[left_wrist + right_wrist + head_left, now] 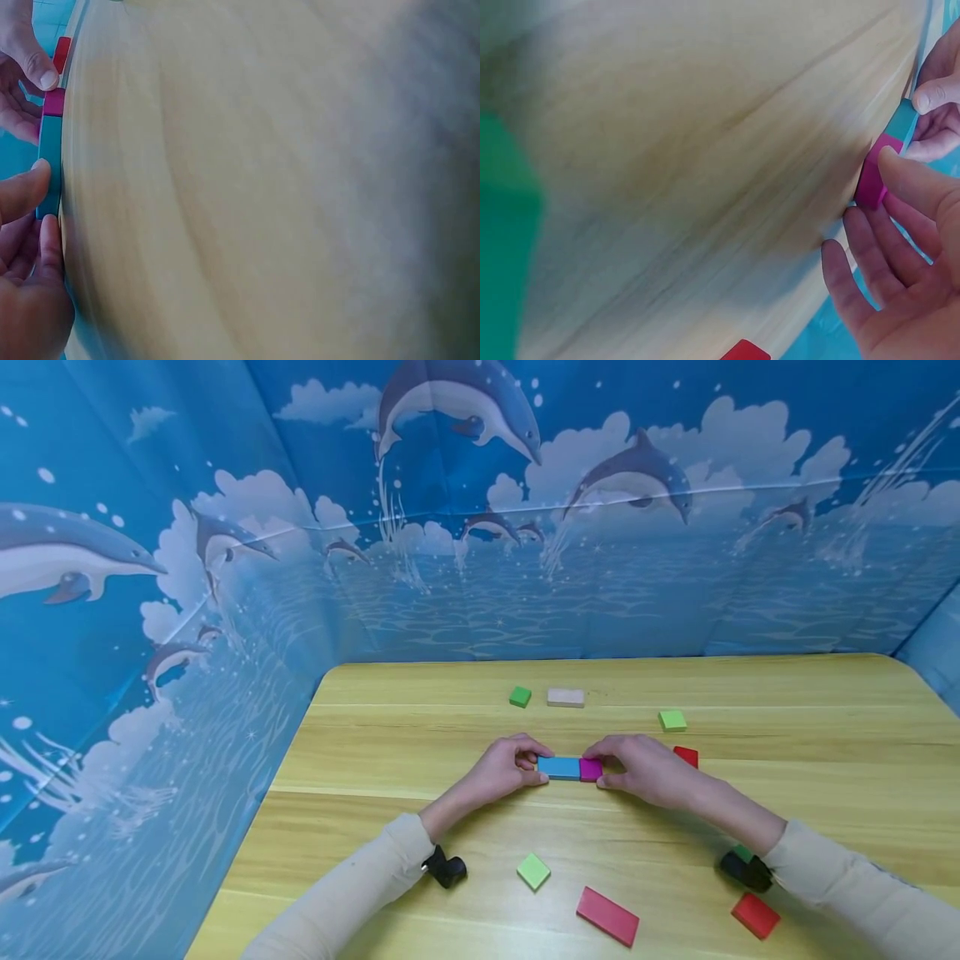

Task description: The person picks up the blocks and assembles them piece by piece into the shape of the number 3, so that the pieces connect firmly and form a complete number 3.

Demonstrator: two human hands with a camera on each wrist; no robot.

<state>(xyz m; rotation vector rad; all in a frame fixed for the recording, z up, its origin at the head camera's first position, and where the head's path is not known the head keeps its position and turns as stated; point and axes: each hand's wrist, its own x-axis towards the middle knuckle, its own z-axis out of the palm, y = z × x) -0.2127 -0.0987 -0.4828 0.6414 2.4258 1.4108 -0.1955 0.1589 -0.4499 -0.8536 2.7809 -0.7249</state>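
Observation:
Mid-table in the head view, a blue rectangular block [558,767] and a magenta block [590,769] lie end to end in one row. My left hand [498,770] pinches the left end of the blue block between thumb and fingers. From the other side, my right hand [652,768] pinches the magenta block by its near and far sides. The left wrist view shows the blue block [49,157] meeting the magenta block [54,102]. In the right wrist view, my right thumb and fingers are on the magenta block [874,176], the other fingers spread.
Behind the hands lie a green block [520,697], a pale block [566,697] and a light green block [672,721]. A red block [686,757] is partly hidden by my right hand. Nearer lie another light green block [533,872], a pinkish-red block [608,917] and a red block [755,916].

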